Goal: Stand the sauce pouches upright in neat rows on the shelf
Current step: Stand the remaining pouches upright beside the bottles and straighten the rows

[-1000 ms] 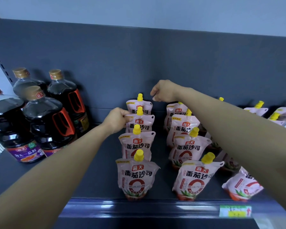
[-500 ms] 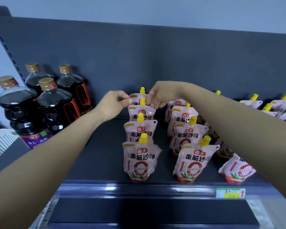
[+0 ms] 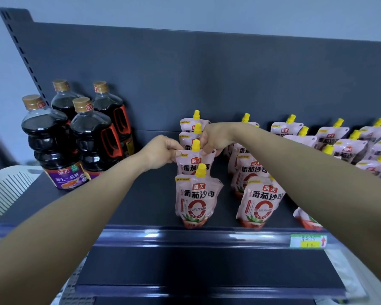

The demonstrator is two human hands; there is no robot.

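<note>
Second pouch (image 3: 193,160) is pinched at its top corners by left hand (image 3: 161,154) and right hand (image 3: 216,137), squared upright in row.

Each pink sauce pouch (image 3: 195,195) carries a red 海天 badge above the big black characters 番茄沙司, with a large red "0" ring beneath (the small print inside it is too fine to read). The purple label of the front dark bottle (image 3: 51,139) also shows 海天. The shelf-edge price tag (image 3: 308,241) is blurred.
</note>
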